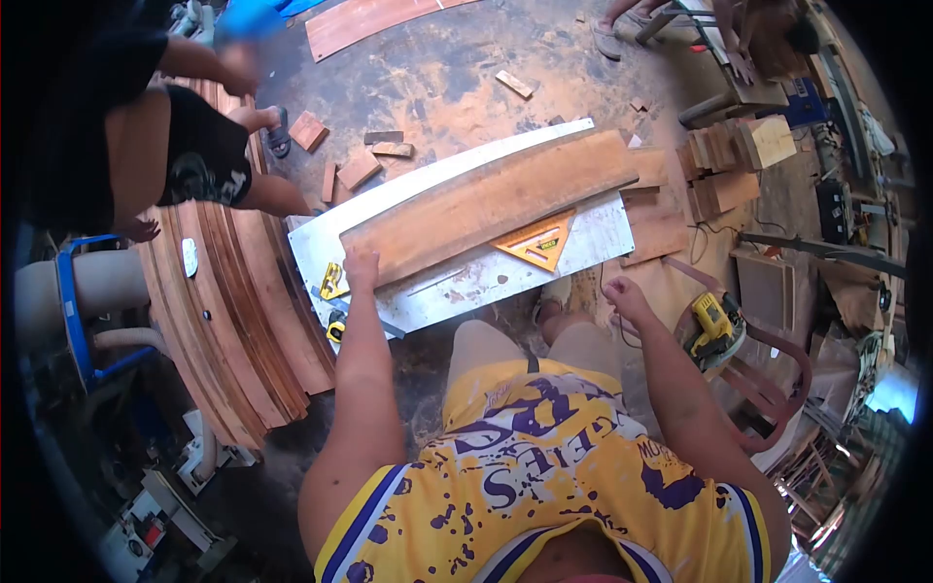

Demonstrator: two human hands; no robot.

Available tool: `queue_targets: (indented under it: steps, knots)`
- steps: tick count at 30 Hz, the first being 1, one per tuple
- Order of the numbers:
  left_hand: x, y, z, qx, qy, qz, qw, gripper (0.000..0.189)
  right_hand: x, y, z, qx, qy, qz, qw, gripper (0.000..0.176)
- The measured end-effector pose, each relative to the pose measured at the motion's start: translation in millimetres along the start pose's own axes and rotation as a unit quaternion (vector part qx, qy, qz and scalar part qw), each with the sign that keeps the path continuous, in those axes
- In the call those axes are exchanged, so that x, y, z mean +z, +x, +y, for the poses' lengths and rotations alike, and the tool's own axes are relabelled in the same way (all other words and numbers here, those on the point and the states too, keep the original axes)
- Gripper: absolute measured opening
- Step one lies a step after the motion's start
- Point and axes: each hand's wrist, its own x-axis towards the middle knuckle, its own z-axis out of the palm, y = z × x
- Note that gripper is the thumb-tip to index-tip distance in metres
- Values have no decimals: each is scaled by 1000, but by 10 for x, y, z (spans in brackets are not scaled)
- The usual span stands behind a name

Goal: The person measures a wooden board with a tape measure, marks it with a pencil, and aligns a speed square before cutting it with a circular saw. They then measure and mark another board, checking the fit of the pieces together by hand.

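A long, slightly curved wooden board lies across a white-topped workbench. My left hand is closed on the board's near left corner. Along the board's near edge rests an orange speed square. Beside my left hand are a yellow square-like tool and a yellow-and-black tape measure. My right hand hovers just off the bench's right side, fingers curled into a closed grip. A thin dark cord passes near it; whether the fingers hold anything is hidden.
A yellow power tool sits low at my right. Curved planks are stacked at the left, near a standing person. Wood offcuts litter the floor beyond the bench. Stacked blocks and another person are at the right.
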Motion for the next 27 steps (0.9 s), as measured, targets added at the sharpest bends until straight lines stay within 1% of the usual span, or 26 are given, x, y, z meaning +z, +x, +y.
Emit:
queue_targets:
  steps: [1, 2, 3, 4, 5, 6, 8, 10, 11, 12, 13, 14, 16, 17, 18, 20, 21, 22, 23, 25, 27]
  knots:
    - [7, 90, -27, -24, -7, 4, 1000, 80, -10, 120, -34, 31, 32, 12, 999, 31]
    - [80, 201, -138, -5, -29, 8, 1000, 87, -49, 283, -32, 35, 31, 7, 999, 31]
    - [119, 280, -209, -10, -24, 7, 1000, 87, -102, 498, -19, 40, 40, 58, 997, 38]
    - [170, 390, -259, -23, -55, 20, 998, 88, -148, 776, -19, 42, 51, 109, 992, 45]
    - [245, 434, -307, -41, -84, 31, 995, 89, -205, 1024, -46, 28, 73, 181, 980, 48]
    - [132, 358, -76, -75, -80, 18, 994, 87, -297, 1286, -79, 14, 93, 251, 963, 52]
    - [143, 442, 25, -83, -86, 38, 992, 86, -508, 1902, -75, 24, 116, 342, 932, 58]
    - [170, 489, 29, -77, -82, 57, 992, 82, -677, 2534, 67, 10, 142, 395, 908, 63]
    - [163, 538, 60, -81, -69, 55, 993, 82, -739, 2746, 117, 21, 143, 388, 910, 63]
    - [130, 564, 105, -81, -61, 51, 993, 79, -828, 2893, 110, 17, 266, 269, 926, 63]
    - [123, 603, 147, -82, -57, 51, 994, 77, -888, 3027, 75, 8, 382, 143, 913, 63]
    - [124, 656, 151, -88, -22, 61, 994, 70, -829, 3134, 23, 14, 383, 137, 914, 63]
    - [110, 721, 62, -96, -12, 55, 994, 67, -637, 3235, -108, -26, 497, 172, 850, 60]
    - [98, 713, 33, -97, -10, 46, 994, 65, -657, 3237, -128, -20, 498, 167, 850, 60]
    - [90, 676, 62, -88, 0, 65, 994, 60, -682, 3238, -157, -6, 511, 164, 844, 59]
    - [28, 584, 175, -92, 28, 58, 994, 59, -762, 3212, -262, 9, 527, 157, 835, 59]
    - [-5, 520, 241, -96, 51, 48, 993, 58, -828, 3168, -355, -8, 542, 155, 826, 59]
    - [-23, 426, 308, -86, 86, 61, 991, 54, -926, 3122, -451, -24, 555, 156, 817, 59]
    - [-70, 281, 455, -87, 87, 61, 991, 54, -1077, 3109, -558, -24, 555, 155, 817, 59]
    - [-239, -115, 762, -101, 86, 24, 991, 51, -1375, 3130, -716, -29, 520, 115, 846, 60]
    - [-297, -480, 668, -100, 103, 23, 989, 47, -1630, 3304, -823, -34, 514, 105, 851, 60]
